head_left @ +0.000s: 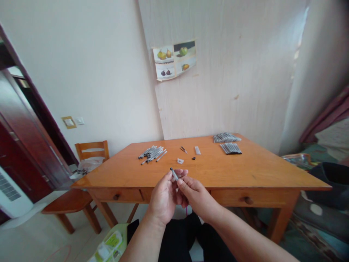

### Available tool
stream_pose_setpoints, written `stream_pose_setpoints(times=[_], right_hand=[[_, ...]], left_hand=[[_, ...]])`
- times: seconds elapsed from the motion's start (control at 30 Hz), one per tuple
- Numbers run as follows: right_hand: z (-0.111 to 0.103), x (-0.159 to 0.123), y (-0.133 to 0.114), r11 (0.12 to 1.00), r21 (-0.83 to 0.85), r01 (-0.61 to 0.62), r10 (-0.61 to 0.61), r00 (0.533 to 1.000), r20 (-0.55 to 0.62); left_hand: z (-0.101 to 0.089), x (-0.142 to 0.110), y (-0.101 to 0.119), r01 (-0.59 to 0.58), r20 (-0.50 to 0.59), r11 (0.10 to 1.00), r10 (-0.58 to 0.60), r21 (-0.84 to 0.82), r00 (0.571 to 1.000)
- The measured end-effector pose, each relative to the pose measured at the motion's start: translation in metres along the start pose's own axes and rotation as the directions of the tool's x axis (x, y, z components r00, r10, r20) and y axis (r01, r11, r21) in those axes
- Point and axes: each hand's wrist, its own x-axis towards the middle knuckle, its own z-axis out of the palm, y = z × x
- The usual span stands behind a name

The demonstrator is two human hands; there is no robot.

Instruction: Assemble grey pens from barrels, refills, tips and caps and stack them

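Wooden table (122,173), one, with drawers; wooden chair (67,202), at its left; sheet of fruit pictures (175,61), on the wall behind. Loose heap of pens (153,153), on the tabletop's left; far pen group (226,137) and near pen row (231,148), at the right. Left hand (165,198), fingers curled around a pen (174,175); right hand (195,193), thumb and fingers pinching its lower end. Said pen is tilted, dark end up, before the table's front edge. Pale strip (197,150), slim pointed tool (183,149), whitish piece (180,161) and small black item (193,158), mid-table.
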Motion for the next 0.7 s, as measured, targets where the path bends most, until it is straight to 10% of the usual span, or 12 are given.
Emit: stream_pose_setpoints(times=[0.23, 0.47, 0.7], right_hand=[[-0.004, 0.003, 0.009, 0.999, 0.041, 0.012, -0.012, 1.000, 0.007], [-0.031, 0.011, 0.013, 0.970, -0.229, 0.081, -0.149, 0.944, -0.296], [-0.037, 0.009, -0.016, 0.997, 0.033, 0.063, -0.055, 0.976, -0.213]], left_hand=[[-0.001, 0.001, -0.002, -0.068, -0.077, 0.998, 0.069, 0.013, 0.995], [-0.010, 0.003, -0.007, -0.231, -0.077, 0.951, 0.251, 0.208, 0.965], [-0.003, -0.004, -0.012, -0.218, 0.052, 0.865, 0.219, 0.453, 0.974]])
